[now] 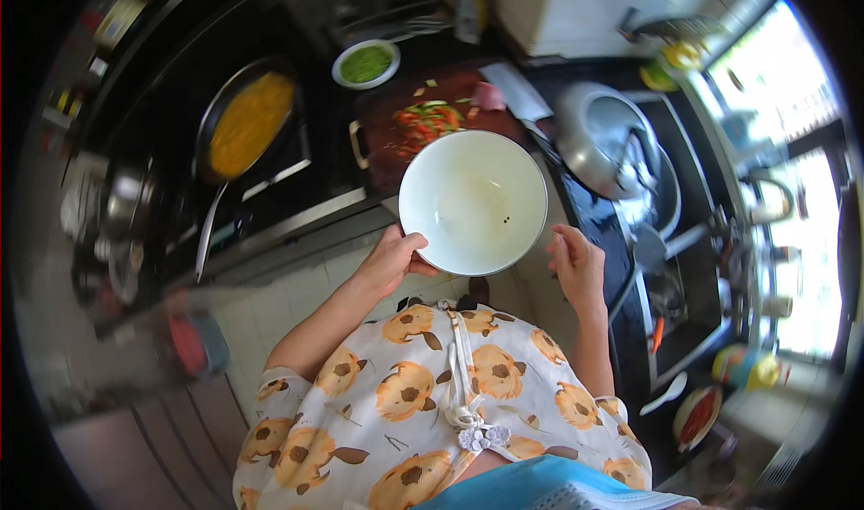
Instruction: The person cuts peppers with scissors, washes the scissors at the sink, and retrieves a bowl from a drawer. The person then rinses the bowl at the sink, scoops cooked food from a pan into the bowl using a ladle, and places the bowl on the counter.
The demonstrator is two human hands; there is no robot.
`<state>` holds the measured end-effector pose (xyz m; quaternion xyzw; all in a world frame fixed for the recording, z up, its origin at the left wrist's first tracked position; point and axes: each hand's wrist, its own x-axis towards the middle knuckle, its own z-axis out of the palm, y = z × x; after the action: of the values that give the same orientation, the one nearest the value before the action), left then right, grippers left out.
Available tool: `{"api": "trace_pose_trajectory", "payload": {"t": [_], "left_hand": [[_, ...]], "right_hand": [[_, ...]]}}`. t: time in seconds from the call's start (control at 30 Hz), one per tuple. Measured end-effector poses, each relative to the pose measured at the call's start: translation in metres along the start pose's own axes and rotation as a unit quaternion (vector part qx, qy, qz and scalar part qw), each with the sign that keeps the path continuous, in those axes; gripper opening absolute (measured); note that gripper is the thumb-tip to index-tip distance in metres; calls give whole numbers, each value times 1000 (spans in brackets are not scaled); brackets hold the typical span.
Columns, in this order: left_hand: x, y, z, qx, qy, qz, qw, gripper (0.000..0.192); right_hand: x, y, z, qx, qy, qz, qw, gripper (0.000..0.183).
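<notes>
My left hand (398, 257) grips the lower left rim of a white bowl (472, 199), its thumb over the edge. Inside, the bowl has a thin wet film at the bottom and a pair of small dark dots. My right hand (577, 260) is raised just right of the bowl, apart from it, with fingers curled and thumb against them; whether it holds something small cannot be seen. Beyond the bowl lies a reddish-brown cutting board (385, 111), partly covered by it. Chopped red and green vegetables (428, 120) and a pink piece of food (488, 97) rest on the board.
A cleaver (516, 91) lies at the board's right edge. On the left, a frying pan (214, 138) holds yellow food (250, 125). A small bowl of chopped greens (366, 64) stands behind the board. A metal wok-like vessel (597, 138) sits by the sink (688, 348) at right.
</notes>
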<state>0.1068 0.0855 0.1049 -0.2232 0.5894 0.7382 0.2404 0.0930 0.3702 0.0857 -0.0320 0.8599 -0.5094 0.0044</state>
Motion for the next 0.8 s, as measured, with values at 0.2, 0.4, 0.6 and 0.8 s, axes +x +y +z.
{"api": "trace_pose_trajectory", "payload": {"t": [0.2, 0.4, 0.6, 0.8], "left_hand": [[-50, -33, -55, -122, 137, 10, 983, 43], [-147, -83, -133, -195, 246, 43, 949, 44], [-275, -161, -243, -123, 464, 62, 875, 52], [-399, -246, -342, 354, 752, 81, 550, 65]], "right_hand": [[44, -8, 80, 98, -178, -12, 979, 20], [39, -67, 188, 36, -323, -158, 932, 20], [-38, -150, 329, -41, -517, -180, 836, 23], [-141, -258, 453, -57, -607, -226, 760, 23]]}}
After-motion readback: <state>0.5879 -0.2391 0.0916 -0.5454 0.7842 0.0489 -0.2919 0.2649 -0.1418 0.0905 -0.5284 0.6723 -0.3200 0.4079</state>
